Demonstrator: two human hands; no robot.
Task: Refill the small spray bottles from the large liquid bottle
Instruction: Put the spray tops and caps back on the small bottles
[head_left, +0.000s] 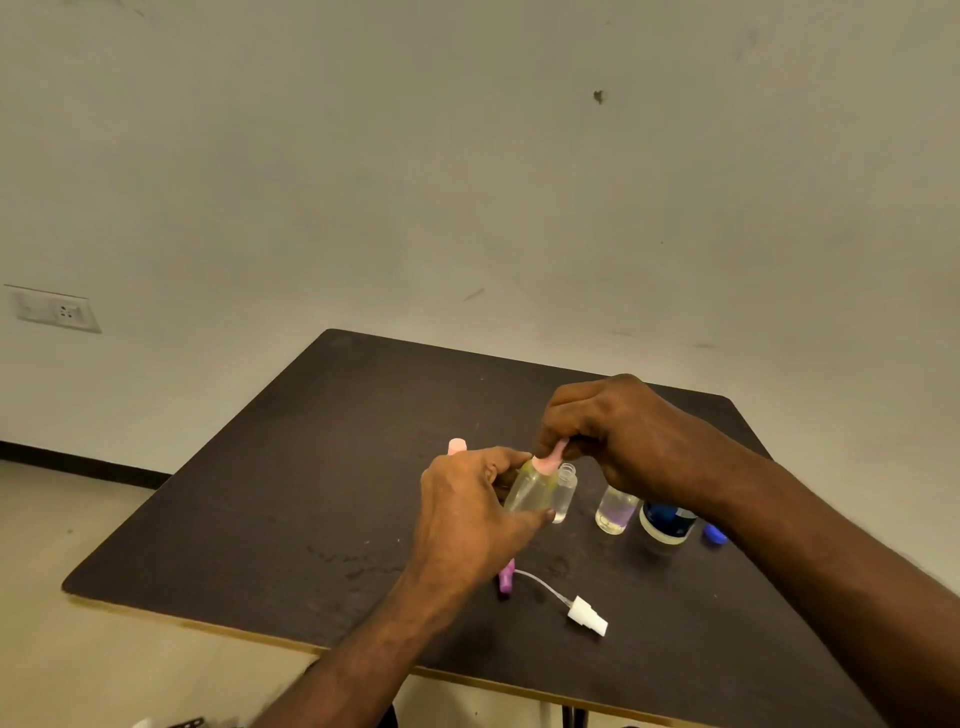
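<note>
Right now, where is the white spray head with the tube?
The white spray head lies loose on the table near its front edge, right of the purple cap, below both hands.

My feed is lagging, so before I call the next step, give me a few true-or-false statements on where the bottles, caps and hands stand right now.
1. The left hand holds a small bottle of yellowish liquid. True.
2. The right hand rests flat on the table. False: its fingers pinch the pink spray top at that bottle's neck.
3. A white spray head with its tube lies loose on the table. True.
4. The open clear bottle beside the held one is capped. False: its mouth is bare.
5. The blue cap sits on the large bottle. False: it lies on the table beside it.
</note>
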